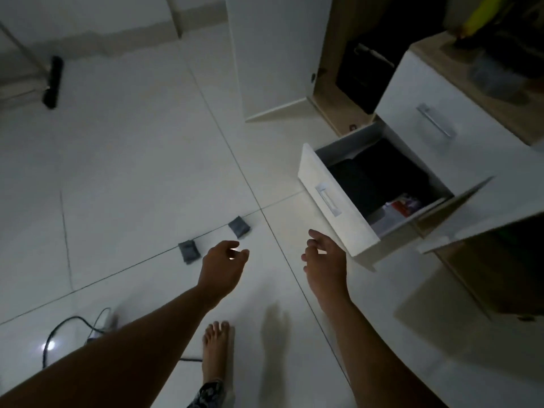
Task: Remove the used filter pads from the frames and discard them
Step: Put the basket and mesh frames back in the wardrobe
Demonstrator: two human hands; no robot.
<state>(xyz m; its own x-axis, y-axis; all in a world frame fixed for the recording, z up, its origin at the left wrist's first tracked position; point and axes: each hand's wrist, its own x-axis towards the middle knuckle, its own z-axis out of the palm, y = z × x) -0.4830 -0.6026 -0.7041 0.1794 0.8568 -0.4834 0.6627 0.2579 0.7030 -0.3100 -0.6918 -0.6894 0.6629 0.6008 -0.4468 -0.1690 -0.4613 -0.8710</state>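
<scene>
Two small grey filter pieces lie on the white tiled floor: one [239,227] near the tile joint, the other [188,250] to its lower left. My left hand [221,264] hovers just right of the nearer grey piece, fingers loosely apart and holding nothing. My right hand [323,258] is held out over the floor, close to the front corner of an open white drawer [329,201], fingers spread and empty. Whether the grey pieces are pads alone or pads in frames I cannot tell.
The open drawer holds dark cloth and small packets [401,206]. White cabinet doors [273,57] stand open behind it. A black long object [53,82] lies at the far left. A cable and plug [97,328] lie at the lower left. My bare foot [216,348] stands below the hands.
</scene>
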